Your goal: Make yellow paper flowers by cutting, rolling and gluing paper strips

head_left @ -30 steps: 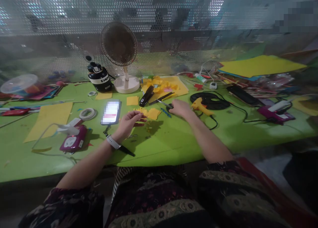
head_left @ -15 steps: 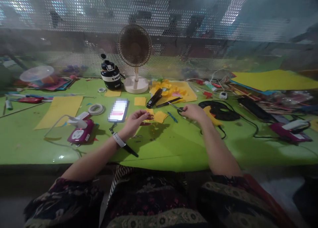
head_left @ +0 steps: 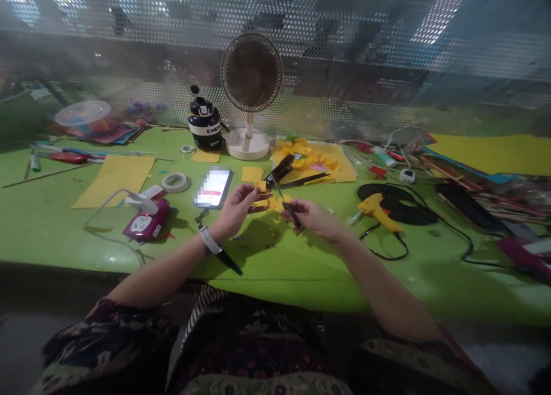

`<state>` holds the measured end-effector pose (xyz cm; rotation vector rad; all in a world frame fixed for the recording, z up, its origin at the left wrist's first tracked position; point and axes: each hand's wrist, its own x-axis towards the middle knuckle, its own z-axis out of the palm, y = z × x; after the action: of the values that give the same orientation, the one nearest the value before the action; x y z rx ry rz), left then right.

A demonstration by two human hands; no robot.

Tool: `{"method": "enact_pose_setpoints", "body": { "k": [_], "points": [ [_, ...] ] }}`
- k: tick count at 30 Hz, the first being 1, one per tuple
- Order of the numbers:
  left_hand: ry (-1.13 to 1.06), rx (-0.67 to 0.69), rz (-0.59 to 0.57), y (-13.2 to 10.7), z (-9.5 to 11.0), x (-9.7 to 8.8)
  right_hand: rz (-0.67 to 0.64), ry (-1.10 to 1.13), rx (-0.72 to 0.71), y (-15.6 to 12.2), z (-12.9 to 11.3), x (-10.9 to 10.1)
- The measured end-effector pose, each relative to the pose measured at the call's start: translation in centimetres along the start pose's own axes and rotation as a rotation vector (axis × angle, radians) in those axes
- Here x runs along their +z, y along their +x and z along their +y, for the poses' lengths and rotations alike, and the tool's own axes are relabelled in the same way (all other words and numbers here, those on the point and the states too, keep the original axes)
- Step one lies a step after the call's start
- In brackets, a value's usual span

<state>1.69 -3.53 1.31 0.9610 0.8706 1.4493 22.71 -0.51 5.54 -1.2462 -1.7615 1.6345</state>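
Closer to our left hand (head_left: 237, 208) than a second ago, the scissors (head_left: 292, 215) slant in our right hand (head_left: 310, 218), gripped by their dark handles. Our left hand pinches a small yellow paper (head_left: 260, 185) above the green worktop (head_left: 279, 266).

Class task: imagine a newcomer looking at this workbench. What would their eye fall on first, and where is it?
Probably the round fan, standing at the back of the bright green table, right of a dark bottle. Then the scissors in the right hand, front and centre, near yellow paper at the left hand's fingertips.
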Motion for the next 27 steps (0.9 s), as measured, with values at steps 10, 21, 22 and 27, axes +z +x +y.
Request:
{"method": "enact_pose_setpoints", "body": {
  "k": [10,21,22,27],
  "points": [
    [-0.087,-0.025,0.0,-0.1,-0.1,0.3,-0.069,-0.021,-0.008,0.6,0.9,1.2],
    [-0.147,-0.105,0.051,-0.3,0.0,0.8,-0.031,-0.142,-0.071,0.9,1.3,1.6],
    [-0.154,-0.11,0.054,-0.3,0.0,0.8,-0.029,-0.149,-0.071,0.9,1.4,1.6],
    [-0.188,-0.121,0.042,-0.3,-0.3,0.5,-0.012,-0.151,-0.065,0.8,1.1,1.8]
  ]
}}
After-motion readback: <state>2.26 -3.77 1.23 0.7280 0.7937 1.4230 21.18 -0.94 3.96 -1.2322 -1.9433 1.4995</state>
